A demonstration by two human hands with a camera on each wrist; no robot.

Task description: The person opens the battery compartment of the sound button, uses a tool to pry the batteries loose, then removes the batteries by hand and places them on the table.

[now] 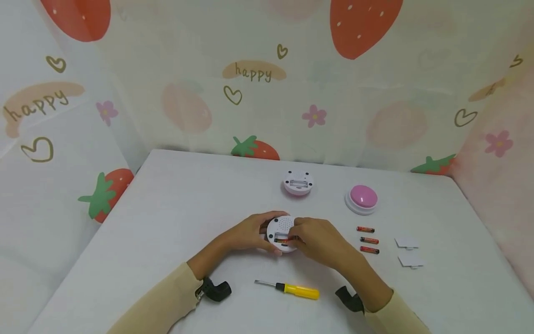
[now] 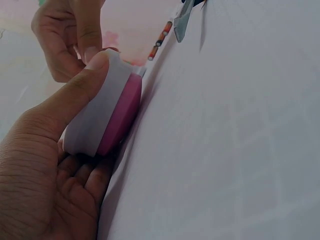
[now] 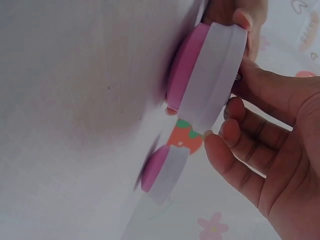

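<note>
My left hand (image 1: 250,232) grips a round white and pink push button (image 1: 272,226) by its rim, with its underside facing up. Speaker holes and a battery compartment show on that underside. Inside the compartment lies a red battery (image 1: 281,241), partly hidden. My right hand (image 1: 317,241) has its thumb and index finger at the battery's right end, seemingly pinching it; the fingertips cover the contact. In the left wrist view, the push button (image 2: 97,107) stands between thumb and fingers, pink dome toward the table. The right wrist view shows the other right fingers loosely bent beside the push button (image 3: 212,70).
Behind sits an upturned push button (image 1: 298,189) with its compartment uncovered; a third push button (image 1: 364,196) stands dome up at the right. Three batteries (image 1: 369,240) lie in a column, left of two white covers (image 1: 406,243). A yellow-handled screwdriver (image 1: 298,291) lies in front.
</note>
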